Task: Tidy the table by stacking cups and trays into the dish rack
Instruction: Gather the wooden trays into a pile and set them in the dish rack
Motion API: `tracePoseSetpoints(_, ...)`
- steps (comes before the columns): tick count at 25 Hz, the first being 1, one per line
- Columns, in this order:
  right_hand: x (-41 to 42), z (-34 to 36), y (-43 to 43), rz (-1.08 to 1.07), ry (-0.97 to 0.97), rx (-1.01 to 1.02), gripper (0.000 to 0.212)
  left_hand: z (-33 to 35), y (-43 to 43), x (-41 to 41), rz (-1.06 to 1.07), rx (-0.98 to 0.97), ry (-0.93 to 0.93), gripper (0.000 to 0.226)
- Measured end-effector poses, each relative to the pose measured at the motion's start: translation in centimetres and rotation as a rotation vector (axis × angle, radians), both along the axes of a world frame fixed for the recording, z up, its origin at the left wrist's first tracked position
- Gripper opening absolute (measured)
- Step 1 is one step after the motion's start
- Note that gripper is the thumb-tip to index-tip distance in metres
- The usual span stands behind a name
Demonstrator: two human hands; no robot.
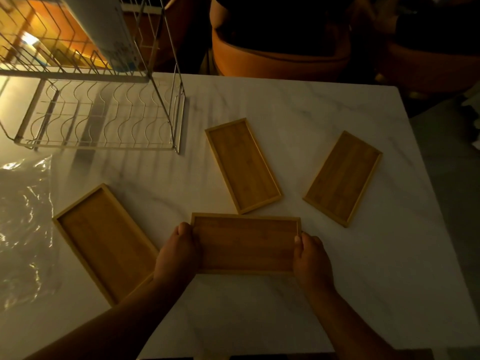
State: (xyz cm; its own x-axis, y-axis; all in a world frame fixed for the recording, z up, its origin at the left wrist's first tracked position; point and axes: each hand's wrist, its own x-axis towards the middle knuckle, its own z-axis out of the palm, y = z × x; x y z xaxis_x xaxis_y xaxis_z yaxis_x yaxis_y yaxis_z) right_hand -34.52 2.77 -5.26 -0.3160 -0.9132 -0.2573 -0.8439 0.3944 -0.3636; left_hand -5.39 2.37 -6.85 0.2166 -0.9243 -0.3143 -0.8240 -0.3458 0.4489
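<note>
A white marble table (298, 120) fills most of the view, with a two-tier wire dish rack (104, 118) at its far left corner, its lower tier of wavy slots bare. A sheet of clear plastic (23, 224) lies crumpled at the left edge. Four bamboo trays lie flat on the table: one at the left (101, 237), one in the middle (242, 165), one at the right (342, 178), and the nearest tray (246, 244), which the person grips by its short ends. The left hand (178, 252) wraps the left end, thumb on the rim; the right hand (310, 255) pinches the right end. No cups show. To seat this tray well, it probably pays to lift it level, clear the middle tray on the way, then tip it upright so one long edge drops between two wires of the lower tier.
</note>
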Motion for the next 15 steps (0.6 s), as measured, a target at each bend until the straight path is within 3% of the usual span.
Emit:
tracePoseSetpoints(8, 0.1, 0.2, -0.3, -0.058, -0.027, 0.020, 0.035, 0.3, -0.8, 0.0, -0.010, 0.069, 0.040, 0.015)
tracePoseSetpoints(10, 0.9, 1.6, 0.1, -0.120, -0.027, -0.118, 0.034, 1.6, -1.4, 1.0, 0.007, 0.141, 0.050, 0.025)
tracePoseSetpoints(13, 5.8, 4.4, 2.7, -0.004, -0.082, -0.359, 0.022, 4.1, -1.8, 4.8, -0.051, -0.046, -0.082, 0.041)
tracePoseSetpoints(15, 11.1, 5.6, 5.1, 0.191, -0.133, -0.277, 0.017, 5.1, -1.8, 9.1, -0.135, -0.178, -0.214, 0.045)
